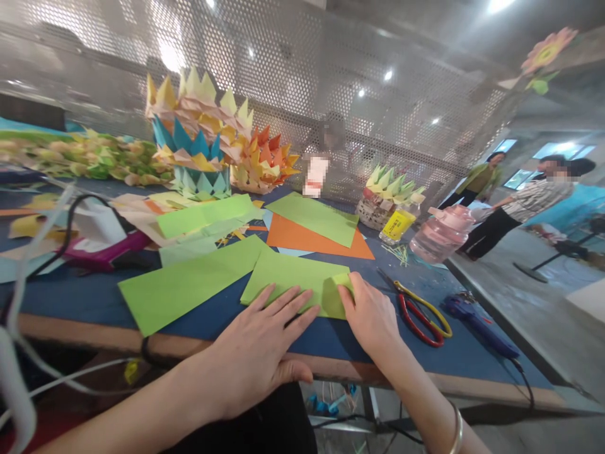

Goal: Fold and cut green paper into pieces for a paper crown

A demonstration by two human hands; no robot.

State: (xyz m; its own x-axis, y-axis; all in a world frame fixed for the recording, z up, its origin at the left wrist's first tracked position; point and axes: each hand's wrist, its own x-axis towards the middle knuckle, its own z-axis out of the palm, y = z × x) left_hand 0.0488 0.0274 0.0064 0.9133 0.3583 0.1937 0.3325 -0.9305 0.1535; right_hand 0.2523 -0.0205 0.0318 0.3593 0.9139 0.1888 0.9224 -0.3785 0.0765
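On blue tabletop (467, 359) | hands (258, 343) (373, 315) on green paper (293, 272) | right end folded

The left hand (262, 340) lies palm down on the near edge of the green paper (288, 270), thumb stretched aside. The right hand (372, 312) pinches its right end, fingers curled.

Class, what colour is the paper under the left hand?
Green paper, clearest in the head view.
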